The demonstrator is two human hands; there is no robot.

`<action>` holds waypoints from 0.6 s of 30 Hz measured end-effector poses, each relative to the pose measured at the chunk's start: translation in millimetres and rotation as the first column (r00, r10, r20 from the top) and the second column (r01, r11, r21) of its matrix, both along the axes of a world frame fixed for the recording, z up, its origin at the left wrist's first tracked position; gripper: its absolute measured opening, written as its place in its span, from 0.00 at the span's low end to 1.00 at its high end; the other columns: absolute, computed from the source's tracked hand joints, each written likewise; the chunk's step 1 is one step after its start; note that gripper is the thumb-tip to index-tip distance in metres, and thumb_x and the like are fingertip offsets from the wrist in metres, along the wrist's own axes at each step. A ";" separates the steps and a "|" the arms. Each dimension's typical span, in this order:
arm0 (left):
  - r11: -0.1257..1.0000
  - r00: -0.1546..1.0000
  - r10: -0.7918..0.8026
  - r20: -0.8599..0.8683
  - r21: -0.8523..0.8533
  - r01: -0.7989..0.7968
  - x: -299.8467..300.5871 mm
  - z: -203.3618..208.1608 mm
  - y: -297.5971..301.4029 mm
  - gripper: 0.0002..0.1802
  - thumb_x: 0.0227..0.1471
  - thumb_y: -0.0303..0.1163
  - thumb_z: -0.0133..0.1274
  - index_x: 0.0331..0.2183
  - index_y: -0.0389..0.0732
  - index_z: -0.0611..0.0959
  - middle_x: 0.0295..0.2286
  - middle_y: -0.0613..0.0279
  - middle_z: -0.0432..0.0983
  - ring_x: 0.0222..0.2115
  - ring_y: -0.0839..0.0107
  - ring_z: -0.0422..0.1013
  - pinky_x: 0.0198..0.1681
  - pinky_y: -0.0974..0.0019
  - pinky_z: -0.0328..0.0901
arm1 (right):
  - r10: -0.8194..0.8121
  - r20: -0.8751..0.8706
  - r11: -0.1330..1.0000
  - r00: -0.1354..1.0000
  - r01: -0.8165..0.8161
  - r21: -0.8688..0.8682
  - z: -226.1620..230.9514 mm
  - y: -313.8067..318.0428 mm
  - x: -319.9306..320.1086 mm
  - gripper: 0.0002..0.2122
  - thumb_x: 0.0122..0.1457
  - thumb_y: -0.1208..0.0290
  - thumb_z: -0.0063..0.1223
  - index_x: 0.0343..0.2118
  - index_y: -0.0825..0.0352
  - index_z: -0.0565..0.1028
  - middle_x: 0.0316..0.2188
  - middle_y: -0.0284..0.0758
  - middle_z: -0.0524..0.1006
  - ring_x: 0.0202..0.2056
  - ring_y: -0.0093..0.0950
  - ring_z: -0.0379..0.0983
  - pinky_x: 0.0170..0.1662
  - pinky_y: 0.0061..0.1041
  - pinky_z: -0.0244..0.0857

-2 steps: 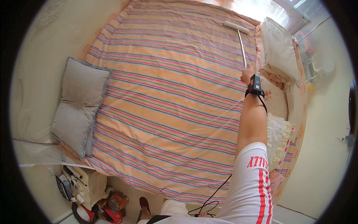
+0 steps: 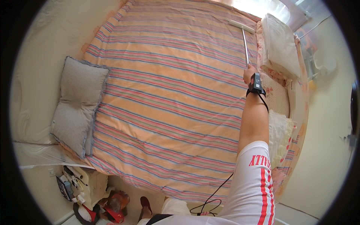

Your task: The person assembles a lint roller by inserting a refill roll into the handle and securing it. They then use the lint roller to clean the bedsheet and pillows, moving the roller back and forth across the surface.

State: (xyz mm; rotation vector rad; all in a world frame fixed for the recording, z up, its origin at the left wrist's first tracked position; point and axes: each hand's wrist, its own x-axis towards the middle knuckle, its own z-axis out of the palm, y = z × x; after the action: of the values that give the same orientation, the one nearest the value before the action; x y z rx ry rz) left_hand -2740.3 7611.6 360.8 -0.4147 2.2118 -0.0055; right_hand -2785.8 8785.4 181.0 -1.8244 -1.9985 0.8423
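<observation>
My right hand is closed round the end of a thin metal handle. This belongs to a long-handled lint roller, whose white T-shaped head lies on the far right of the bed, beside a white pillow. Beneath it spreads an orange bedsheet with pink, blue and green stripes. My right arm reaches forward over the bed's right side, with a black strapped device and its cable on the wrist. My left hand is out of the picture.
A grey cushion lies along the left edge. On the right are the white pillow, a patterned pillow and folded pale cloth. A cream cabinet holding small items stands lower left. A black cable hangs near my body.
The lint roller's head has shifted slightly right, closer to the white pillow. My right hand keeps its grip, and the whole view has moved a little.
</observation>
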 end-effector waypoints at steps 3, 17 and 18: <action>0.970 0.991 -0.104 -0.089 0.213 0.121 -2.0 -11.6 -0.9 0.07 0.55 0.29 0.49 0.37 0.40 0.76 0.33 0.60 0.73 0.35 0.68 0.68 0.41 0.65 0.63 | 0.084 0.037 0.996 0.996 -0.085 0.025 -20.2 -23.1 28.9 0.15 0.60 0.64 0.42 0.42 0.72 0.72 0.27 0.51 0.76 0.34 0.45 0.74 0.36 0.41 0.66; 0.889 0.974 -0.226 -0.027 0.403 0.218 -92.7 -105.8 -4.2 0.11 0.51 0.35 0.53 0.33 0.38 0.80 0.30 0.57 0.78 0.33 0.65 0.73 0.40 0.63 0.67 | 0.248 0.188 0.961 0.950 -0.217 -0.172 96.1 -498.7 289.8 0.30 0.62 0.71 0.42 0.66 0.51 0.48 0.25 0.55 0.74 0.26 0.54 0.70 0.29 0.47 0.62; 0.867 0.970 -0.239 -0.047 0.440 0.235 -105.8 -119.4 -7.2 0.11 0.51 0.35 0.52 0.34 0.38 0.80 0.31 0.57 0.78 0.33 0.64 0.73 0.40 0.62 0.67 | 0.251 0.210 0.960 0.945 -0.216 -0.176 109.9 -547.7 308.9 0.30 0.61 0.71 0.42 0.66 0.52 0.49 0.24 0.54 0.73 0.26 0.53 0.70 0.29 0.45 0.62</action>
State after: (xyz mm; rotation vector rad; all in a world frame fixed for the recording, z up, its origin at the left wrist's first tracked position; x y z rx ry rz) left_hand -2846.1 7604.4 241.4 0.1135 2.1580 0.3585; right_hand -2476.9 8237.7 290.9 -1.8643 -2.3958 0.9059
